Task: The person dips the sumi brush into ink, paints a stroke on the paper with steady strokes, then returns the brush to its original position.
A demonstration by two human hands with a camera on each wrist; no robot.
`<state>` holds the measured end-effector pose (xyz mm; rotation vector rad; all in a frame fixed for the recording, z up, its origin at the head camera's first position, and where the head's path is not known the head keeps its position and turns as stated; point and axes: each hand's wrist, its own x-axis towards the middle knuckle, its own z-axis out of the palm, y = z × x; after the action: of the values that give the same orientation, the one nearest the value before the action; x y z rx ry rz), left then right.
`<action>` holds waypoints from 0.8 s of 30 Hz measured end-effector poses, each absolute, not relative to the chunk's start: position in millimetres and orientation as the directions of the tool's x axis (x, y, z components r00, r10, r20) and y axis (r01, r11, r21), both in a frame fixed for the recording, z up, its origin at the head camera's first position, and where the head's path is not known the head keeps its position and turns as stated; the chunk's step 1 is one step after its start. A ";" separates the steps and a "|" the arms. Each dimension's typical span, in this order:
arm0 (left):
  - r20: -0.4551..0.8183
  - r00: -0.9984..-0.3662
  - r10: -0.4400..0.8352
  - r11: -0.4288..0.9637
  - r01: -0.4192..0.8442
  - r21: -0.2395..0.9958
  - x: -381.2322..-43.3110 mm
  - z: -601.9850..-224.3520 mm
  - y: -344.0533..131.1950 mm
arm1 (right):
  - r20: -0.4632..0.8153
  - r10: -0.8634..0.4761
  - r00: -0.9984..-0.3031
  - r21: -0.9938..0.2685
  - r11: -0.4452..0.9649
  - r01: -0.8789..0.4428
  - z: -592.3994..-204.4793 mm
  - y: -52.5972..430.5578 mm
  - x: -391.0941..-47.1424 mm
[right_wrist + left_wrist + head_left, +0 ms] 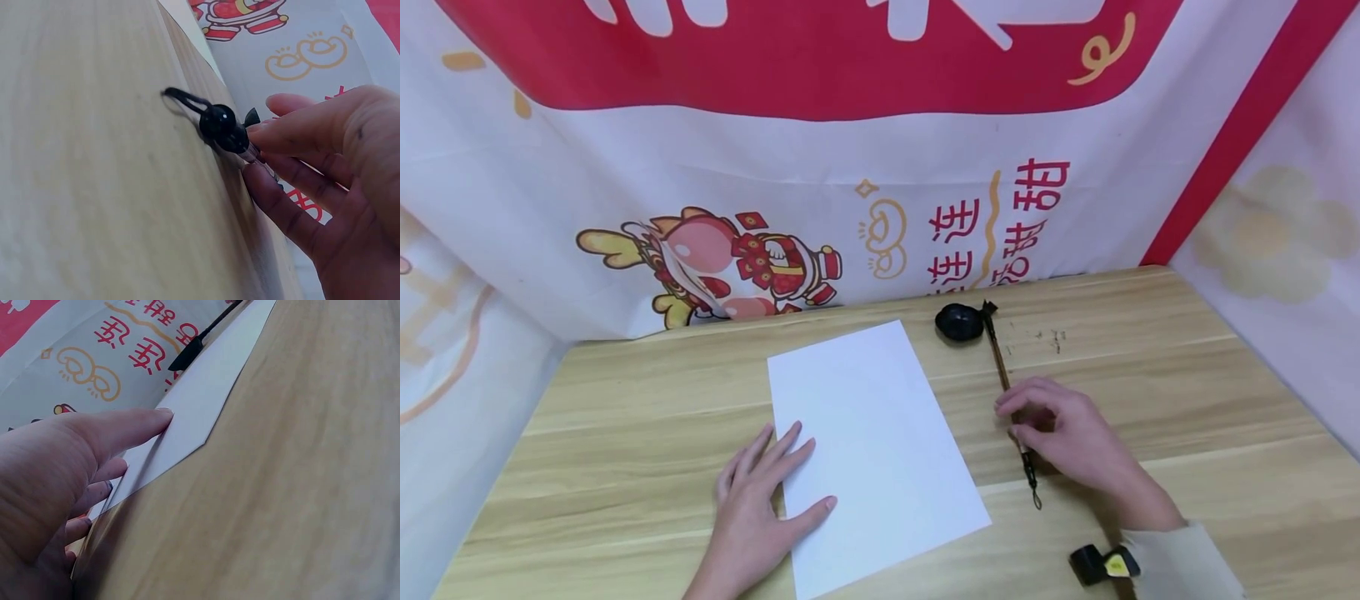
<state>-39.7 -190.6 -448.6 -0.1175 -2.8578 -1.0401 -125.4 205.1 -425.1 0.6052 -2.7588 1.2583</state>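
Observation:
A blank white sheet of paper (880, 433) lies at a slant on the wooden table. My left hand (760, 500) rests at its left edge, fingers spread, thumb and fingertips on the sheet. To the right, a writing brush (1000, 358) with a brown shaft and black head lies lengthwise, its head beside a small black rounded object (959, 322). My right hand (1067, 429) pinches the brush's shaft toward its rear end between thumb and fingers. In the right wrist view, the brush's black end knob (217, 120) and hanging loop (181, 97) stick out past the fingertips.
Small dark ink marks (1056, 340) dot the table (647, 433) right of the brush's head. Behind the table hangs a white and red printed cloth (775, 158). A black and yellow device (1105, 565) sits by the right sleeve (1183, 562).

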 end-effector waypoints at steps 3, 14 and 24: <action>0.119 -0.992 0.038 0.764 0.105 0.637 -39.5 -448.7 -190.4 | 0.196 -0.316 -0.928 -0.721 0.595 -0.354 -425.9 204.6 -125.6; 0.125 -0.992 0.031 0.769 0.104 0.631 -39.3 -448.3 -189.7 | 0.205 -0.349 -0.914 -0.683 0.618 -0.389 -423.5 202.0 -130.5; 0.130 -0.991 0.034 0.768 0.110 0.631 -39.8 -449.6 -189.5 | 0.212 -0.395 -0.894 -0.687 0.590 -0.424 -427.7 197.4 -134.6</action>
<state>-39.8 -189.5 -449.6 -0.1163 -2.8486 -1.0275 -134.6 197.4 -427.7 0.7130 -2.7684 1.2111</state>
